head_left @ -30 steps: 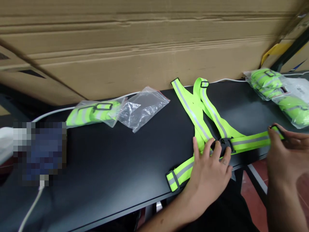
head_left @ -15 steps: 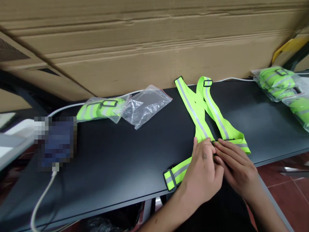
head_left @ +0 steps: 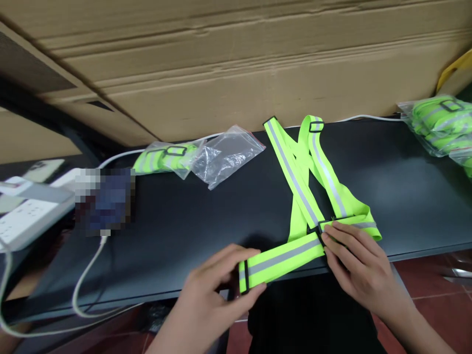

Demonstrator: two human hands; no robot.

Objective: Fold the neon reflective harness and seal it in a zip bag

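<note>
Left hand (head_left: 212, 290) has a narrow grip, thumb below and fingers above, on the outer end of the left waist strap (head_left: 283, 260), right by its black slider (head_left: 246, 276). Edge-to-edge hold; probably so the strap lies straight and doesn't twist. Right hand (head_left: 363, 263) has its fingers together on the inner end of the right waist strap (head_left: 368, 225), at the dark hardware where the two straps meet. Can't tell whether it pinches or only presses, since the thumb contact is hidden. Looks like it anchors the middle while the left hand tensions the outer end.

Rest of the reflective harness (head_left: 293, 174) lies just beyond the hands: crossed shoulder straps flat on the black table (head_left: 173, 221), top ends pointing away toward the cardboard (head_left: 236, 93). Laid out like that, likely so the straps don't tangle. Right waist strap folds back on itself just past the right hand.

Further out, beyond the left hand: flat transparent bag (head_left: 230, 157), with a bagged harness (head_left: 162, 158) touching its left end. Beyond the right hand, well apart: more bagged harnesses (head_left: 440, 120). Far left of the grip: power strip (head_left: 29, 221) and white cable (head_left: 78, 290).
</note>
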